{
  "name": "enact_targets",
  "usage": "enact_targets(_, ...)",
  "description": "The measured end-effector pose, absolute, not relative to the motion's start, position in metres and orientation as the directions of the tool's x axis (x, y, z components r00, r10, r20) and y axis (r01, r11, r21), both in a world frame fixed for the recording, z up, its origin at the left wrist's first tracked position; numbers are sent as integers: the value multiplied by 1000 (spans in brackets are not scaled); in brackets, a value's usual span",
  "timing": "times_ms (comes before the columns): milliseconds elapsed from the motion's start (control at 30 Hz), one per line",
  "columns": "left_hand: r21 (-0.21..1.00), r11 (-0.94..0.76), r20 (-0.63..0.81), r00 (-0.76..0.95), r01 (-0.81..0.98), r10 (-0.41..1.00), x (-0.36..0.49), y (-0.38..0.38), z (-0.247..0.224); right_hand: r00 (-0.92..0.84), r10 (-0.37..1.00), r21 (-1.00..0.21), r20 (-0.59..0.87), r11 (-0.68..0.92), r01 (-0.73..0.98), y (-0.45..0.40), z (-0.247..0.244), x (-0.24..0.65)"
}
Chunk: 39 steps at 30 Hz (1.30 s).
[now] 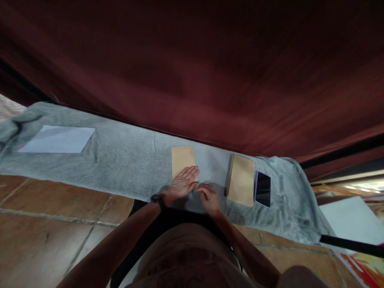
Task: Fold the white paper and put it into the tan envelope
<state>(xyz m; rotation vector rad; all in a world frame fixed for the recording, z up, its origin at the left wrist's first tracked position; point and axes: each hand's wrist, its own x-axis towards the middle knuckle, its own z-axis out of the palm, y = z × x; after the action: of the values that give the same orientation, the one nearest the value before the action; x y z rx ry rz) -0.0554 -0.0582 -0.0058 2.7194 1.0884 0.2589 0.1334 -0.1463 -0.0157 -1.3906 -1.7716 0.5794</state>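
Observation:
A tan paper envelope (182, 157) with small red print near its top right corner lies on the grey cloth in front of me. My left hand (183, 183) rests flat across its lower part, fingers stretched out, hiding that part; a dark watch (158, 199) is on the wrist. Close by on the right, my right hand (208, 198) has its fingers curled in toward the envelope's lower right edge. Whether anything is pinched in those fingers is hidden. Further right sits a stack of similar tan envelopes (242, 180).
A phone (263, 189) lies right of the stack. White paper (57, 139) rests at the far left of the grey cloth (129, 156). A dark red fabric (192, 80) rises behind. Brown floor tiles (45, 224) show below, and a white sheet (354, 220) lies lower right.

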Motion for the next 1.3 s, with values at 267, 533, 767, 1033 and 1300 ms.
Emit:
enact_targets(267, 315, -787, 97, 807, 531, 583, -69, -96, 8, -2, 967, -814, 256, 216, 539, -144, -6, 135)
enact_targets(533, 432, -765, 181, 785, 478, 593, -73, -117, -4, -433, 896, -539, 98, 414, 734, -99, 9, 107)
enact_targets(767, 474, -755, 174, 793, 452, 584, -72, -122, 7, -543, 836, -320, -79, 495, 808, -42, 18, 86)
enact_targets(1033, 432, -746, 126, 785, 508, 607, -75, -134, 9, -286, 958, -240, -15, 274, 931, -11, 7, 66)
enact_targets(1300, 378, -699, 150, 705, 607, 693, -84, -142, 3, -200, 980, -266, 10, 196, 944, -15, 11, 61)
